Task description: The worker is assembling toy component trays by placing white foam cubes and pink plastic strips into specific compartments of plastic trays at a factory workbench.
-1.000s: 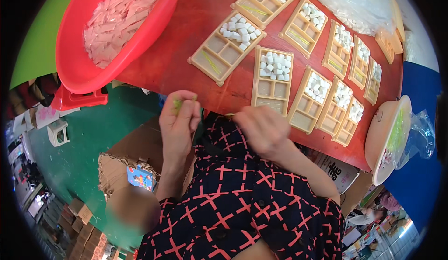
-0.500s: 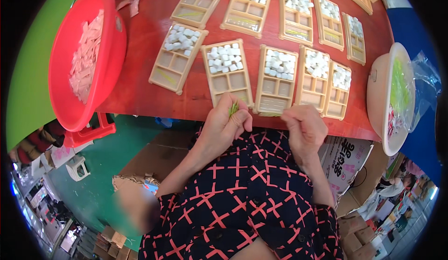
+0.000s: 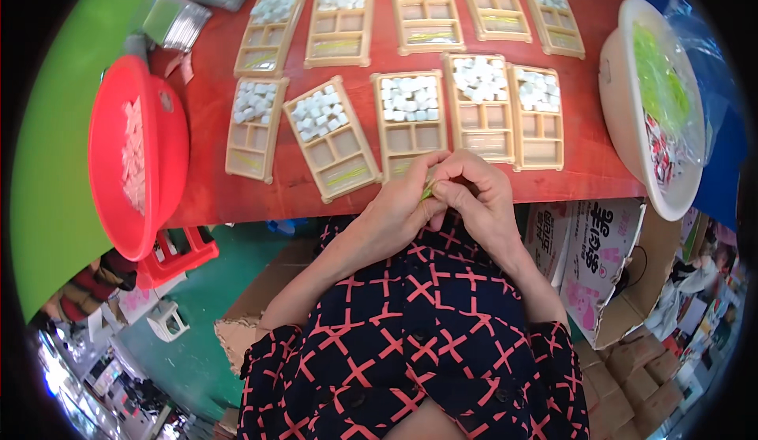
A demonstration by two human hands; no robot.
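Observation:
In front of my body, at the table's near edge, both hands meet. My left hand [image 3: 400, 205] is closed round a small bundle of thin yellow-green strips [image 3: 427, 191]. My right hand [image 3: 479, 202] pinches at the same bundle, thumb and forefinger together. Just beyond them lies a beige compartment tray [image 3: 379, 124] with white cubes [image 3: 410, 97] in its big section; my fingers hide part of its near end. To its left, a tilted tray [image 3: 356, 142] has yellow-green strips in its long slot. On the right, another tray [image 3: 450, 85] also holds white cubes.
Several similar trays [image 3: 369, 20] form a farther row on the red table [image 3: 205, 101]. A red basin [image 3: 162, 136] of pinkish pieces stands left. At right, a whitish basin [image 3: 618, 97] holds green and red-and-white items. A printed cardboard box [image 3: 588, 270] sits below the table edge.
My right hand has moved left from a tray's near edge to meet my left hand at the strips. The view has shifted, so the trays and basins appear in different places.

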